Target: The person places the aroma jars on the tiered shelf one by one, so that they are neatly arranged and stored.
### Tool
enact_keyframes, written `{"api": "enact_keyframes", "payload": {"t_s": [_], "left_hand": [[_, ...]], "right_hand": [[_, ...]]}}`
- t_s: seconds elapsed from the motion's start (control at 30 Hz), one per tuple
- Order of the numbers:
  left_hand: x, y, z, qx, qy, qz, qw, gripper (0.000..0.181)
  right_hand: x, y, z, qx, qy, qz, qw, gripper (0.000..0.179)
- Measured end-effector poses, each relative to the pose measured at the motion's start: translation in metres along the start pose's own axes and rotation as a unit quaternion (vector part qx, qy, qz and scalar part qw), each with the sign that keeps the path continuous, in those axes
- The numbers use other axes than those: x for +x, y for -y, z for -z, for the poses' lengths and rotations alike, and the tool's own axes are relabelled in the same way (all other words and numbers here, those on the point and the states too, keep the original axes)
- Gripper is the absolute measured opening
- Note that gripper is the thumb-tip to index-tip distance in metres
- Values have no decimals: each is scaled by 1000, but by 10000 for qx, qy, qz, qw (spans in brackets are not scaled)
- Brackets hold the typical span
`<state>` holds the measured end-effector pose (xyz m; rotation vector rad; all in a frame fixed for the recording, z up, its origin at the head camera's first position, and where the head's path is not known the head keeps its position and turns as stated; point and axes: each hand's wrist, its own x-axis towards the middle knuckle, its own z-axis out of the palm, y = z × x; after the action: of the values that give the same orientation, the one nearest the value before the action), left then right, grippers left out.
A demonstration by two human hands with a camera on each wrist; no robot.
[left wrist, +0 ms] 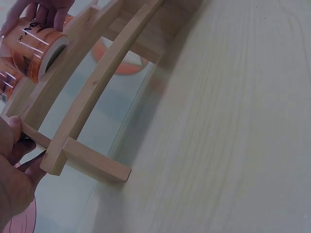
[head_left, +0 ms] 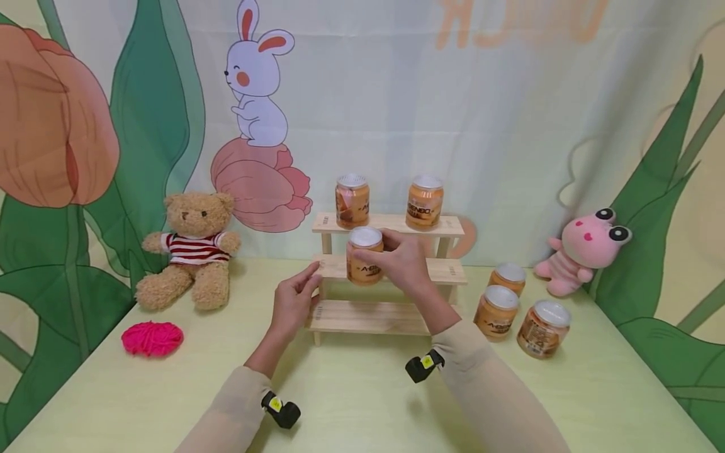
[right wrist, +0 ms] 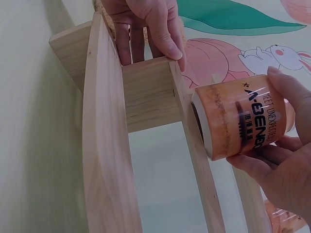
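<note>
A three-tier wooden display stand [head_left: 362, 318] stands mid-table. My right hand [head_left: 404, 261] grips an orange jar [head_left: 365, 267] with a silvery-white lid, thumb on one side and fingers on the other. The jar is upright at the front edge of the middle tier; in the right wrist view the base of the jar [right wrist: 238, 116] is right at that board's edge. My left hand [head_left: 293, 299] holds the stand's left end by the middle tier, with its thumb [right wrist: 167, 46] near the board's corner. Two similar jars, a left one [head_left: 352, 204] and a right one [head_left: 425, 204], sit on the top tier.
Three more orange jars [head_left: 496, 314] stand in a group on the table, right of the stand. Behind them sits a pink frog-like plush [head_left: 589, 248]. A teddy bear [head_left: 195, 251] and a bright pink yarn bundle [head_left: 153, 338] are at the left. A printed curtain [head_left: 362, 94] hangs behind.
</note>
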<state>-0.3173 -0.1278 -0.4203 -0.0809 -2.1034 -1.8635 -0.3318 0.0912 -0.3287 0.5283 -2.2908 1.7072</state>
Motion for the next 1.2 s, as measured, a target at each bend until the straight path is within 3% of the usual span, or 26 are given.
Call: {"api": "enact_keyframes", "payload": {"t_s": [0.5, 0.87, 1.17, 1.2], "left_hand": [[-3, -3, 2, 80, 9, -24, 10000, 35], [-1, -3, 1, 48, 83, -93, 9999, 36], [0, 0, 3, 17, 99, -46, 9999, 37], [-2, -6, 3, 10, 115, -20, 9999, 37]], "right_hand": [[11, -3, -25, 18, -455, 198, 9988, 51], [14, -3, -29, 59, -602, 135, 9981, 49], [10, -2, -26, 111, -564, -86, 9983, 57], [9, -2, -25, 101, -589, -134, 9981, 61]]}}
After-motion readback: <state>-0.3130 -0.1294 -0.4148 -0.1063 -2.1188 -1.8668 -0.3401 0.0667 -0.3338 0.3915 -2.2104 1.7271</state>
